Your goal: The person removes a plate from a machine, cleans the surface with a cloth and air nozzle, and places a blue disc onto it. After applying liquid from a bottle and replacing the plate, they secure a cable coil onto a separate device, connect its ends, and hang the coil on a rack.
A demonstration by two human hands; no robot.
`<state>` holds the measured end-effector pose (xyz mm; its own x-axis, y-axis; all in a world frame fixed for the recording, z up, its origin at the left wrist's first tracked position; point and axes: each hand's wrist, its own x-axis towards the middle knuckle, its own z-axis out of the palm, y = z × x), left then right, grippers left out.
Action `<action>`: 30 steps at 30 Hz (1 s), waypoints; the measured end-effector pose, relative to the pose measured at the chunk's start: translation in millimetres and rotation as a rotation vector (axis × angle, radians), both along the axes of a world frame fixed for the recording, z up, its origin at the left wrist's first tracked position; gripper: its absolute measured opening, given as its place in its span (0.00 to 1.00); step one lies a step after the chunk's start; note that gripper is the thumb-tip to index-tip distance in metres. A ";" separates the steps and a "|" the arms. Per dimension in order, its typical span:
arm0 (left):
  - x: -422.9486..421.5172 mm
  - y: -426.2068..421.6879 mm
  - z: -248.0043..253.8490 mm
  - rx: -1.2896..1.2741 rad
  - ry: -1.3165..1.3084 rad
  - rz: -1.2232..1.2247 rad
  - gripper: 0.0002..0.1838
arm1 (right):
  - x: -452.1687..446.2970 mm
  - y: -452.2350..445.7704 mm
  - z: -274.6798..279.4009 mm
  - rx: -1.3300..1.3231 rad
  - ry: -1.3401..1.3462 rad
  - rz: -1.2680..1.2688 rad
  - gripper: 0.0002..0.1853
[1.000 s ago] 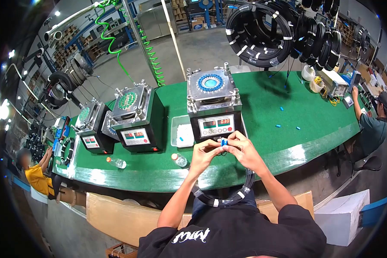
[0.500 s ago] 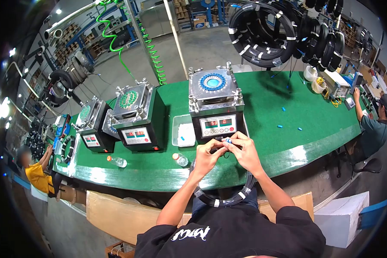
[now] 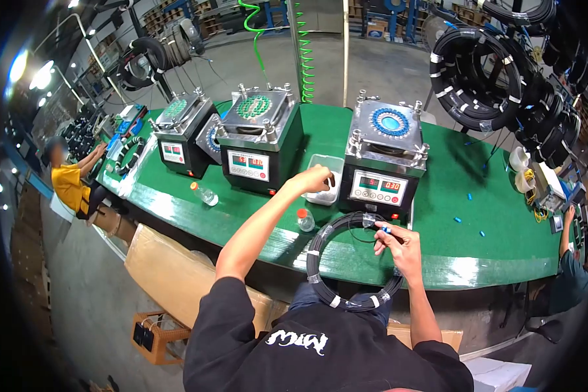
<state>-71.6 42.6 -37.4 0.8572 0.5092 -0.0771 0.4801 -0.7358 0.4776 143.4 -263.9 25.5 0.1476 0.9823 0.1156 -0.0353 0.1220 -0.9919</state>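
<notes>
My left hand point(image 3: 315, 179) reaches over a clear plastic tub point(image 3: 334, 163) of small white pieces. Its fingers curl down together; whatever they pinch is hidden. In my right hand point(image 3: 402, 249), thumb and fingers close on a small blue connector point(image 3: 386, 230), apparently at the end of a thin black cable. The coil of black cable point(image 3: 313, 263), wrapped with white tape bands, leans between my lap and the table edge, left of that hand. Just behind stands a polishing machine point(image 3: 379, 186) with a ring of blue connectors point(image 3: 391, 123) on top.
Two similar machines point(image 3: 248, 163) with green rings stand to the left. Bottles with orange caps point(image 3: 305, 220) sit near the green table's point(image 3: 438, 261) front edge. Loose blue pieces point(image 3: 457, 220) lie on the right. Cable coils point(image 3: 477, 78) hang behind. Other people sit at both ends.
My left hand has left the connector and moved left to the tub. My right hand keeps the connector, lower down. The view has swung left. The nearest machine's display now reads 0.30.
</notes>
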 end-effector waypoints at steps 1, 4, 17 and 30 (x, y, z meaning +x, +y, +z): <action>5.9 2.6 -9.8 0.006 0.065 -0.001 0.15 | -0.8 -0.8 -0.2 0.000 0.013 -0.003 0.14; 18.5 21.3 -49.2 0.006 0.181 -0.012 0.18 | 0.6 -3.3 1.0 0.000 0.043 -0.022 0.14; 1.8 37.0 -75.0 -0.127 -0.123 0.094 0.09 | 11.5 -5.1 -3.0 -0.085 0.071 0.014 0.14; -13.5 -40.2 17.1 -0.402 -0.656 0.308 0.10 | 19.2 -2.7 -5.0 -0.085 0.060 0.014 0.13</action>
